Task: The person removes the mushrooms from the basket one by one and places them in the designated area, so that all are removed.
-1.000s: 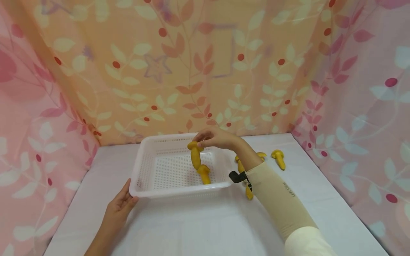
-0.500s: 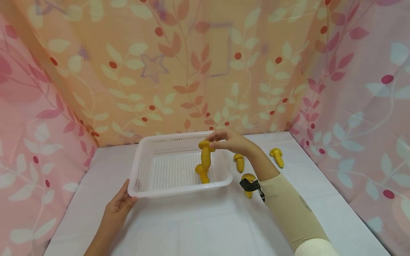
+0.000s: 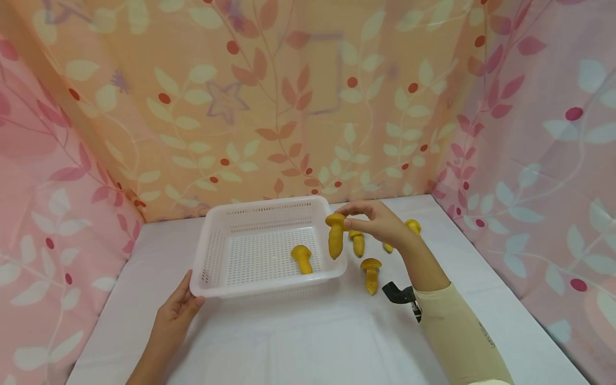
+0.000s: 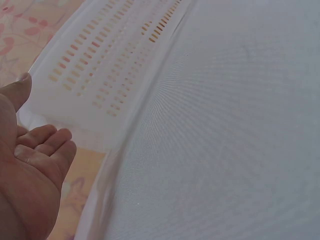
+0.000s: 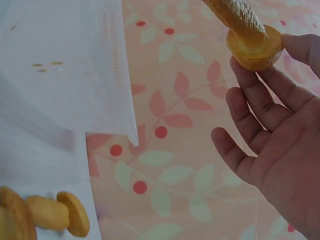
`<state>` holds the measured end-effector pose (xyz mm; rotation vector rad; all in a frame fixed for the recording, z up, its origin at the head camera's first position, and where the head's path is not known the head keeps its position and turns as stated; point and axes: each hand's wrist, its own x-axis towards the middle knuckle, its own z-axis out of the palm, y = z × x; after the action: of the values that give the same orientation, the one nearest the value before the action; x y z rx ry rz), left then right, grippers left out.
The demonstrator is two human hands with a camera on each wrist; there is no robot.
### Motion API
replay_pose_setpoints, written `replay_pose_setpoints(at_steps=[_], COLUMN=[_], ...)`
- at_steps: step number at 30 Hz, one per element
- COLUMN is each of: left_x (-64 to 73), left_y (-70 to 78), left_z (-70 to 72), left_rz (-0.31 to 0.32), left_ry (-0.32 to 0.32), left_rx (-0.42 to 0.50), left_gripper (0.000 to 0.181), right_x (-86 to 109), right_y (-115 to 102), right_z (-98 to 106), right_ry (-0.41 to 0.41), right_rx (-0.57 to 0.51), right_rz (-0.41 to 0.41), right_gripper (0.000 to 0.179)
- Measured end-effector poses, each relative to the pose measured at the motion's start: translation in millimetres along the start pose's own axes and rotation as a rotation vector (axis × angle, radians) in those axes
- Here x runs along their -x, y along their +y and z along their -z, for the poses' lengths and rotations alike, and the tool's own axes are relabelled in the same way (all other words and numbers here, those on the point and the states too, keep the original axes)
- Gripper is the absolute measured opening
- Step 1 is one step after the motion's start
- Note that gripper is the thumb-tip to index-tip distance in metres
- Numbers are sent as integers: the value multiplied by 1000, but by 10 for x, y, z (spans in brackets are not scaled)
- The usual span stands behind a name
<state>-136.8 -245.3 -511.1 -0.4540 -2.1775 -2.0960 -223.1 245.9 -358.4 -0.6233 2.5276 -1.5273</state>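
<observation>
My right hand (image 3: 377, 220) pinches a yellow mushroom (image 3: 335, 243) by its cap, stem hanging down, in front of the right rim of the white basket (image 3: 269, 291). The right wrist view shows thumb and fingertips on the cap of this mushroom (image 5: 255, 50), the other fingers spread loosely. My left hand (image 3: 174, 315) grips the basket's near left corner, thumb toward the front and fingers along the side. In the left wrist view this hand (image 4: 37, 165) is at the perforated basket wall (image 4: 100, 60). One mushroom (image 3: 302, 260) lies inside the basket near its front right.
Right of the basket, several more mushrooms lie on the white tabletop (image 3: 298, 342): one mushroom (image 3: 371, 275) near the front, another mushroom (image 3: 358, 244) behind it, and others partly hidden by the right hand and forearm. Patterned cloth (image 3: 279, 107) encloses the table's back and sides.
My right hand has carried the held mushroom rightward, from over the basket's middle to its right rim. The left hand keeps its grip on the corner.
</observation>
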Motion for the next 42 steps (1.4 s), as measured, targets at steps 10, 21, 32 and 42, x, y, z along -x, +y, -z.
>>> replay_pose_setpoints(at_steps=[10, 21, 32, 42], left_x=[13, 16, 3, 13], left_y=[-40, -81, -21, -56], left_z=[6, 22, 50, 31], left_rz=[-22, -25, 2, -22], left_ry=[7, -18, -1, -8], left_rx=[5, -12, -47, -17], left_gripper=[67, 68, 69, 69], right_x=[446, 823, 911, 978], right_y=[253, 806, 1298, 1600], right_z=[211, 412, 606, 676], right_ry=[69, 91, 88, -3], right_rx=[8, -53, 16, -32], right_rz=[28, -5, -125, -221], right_gripper=[25, 25, 27, 32])
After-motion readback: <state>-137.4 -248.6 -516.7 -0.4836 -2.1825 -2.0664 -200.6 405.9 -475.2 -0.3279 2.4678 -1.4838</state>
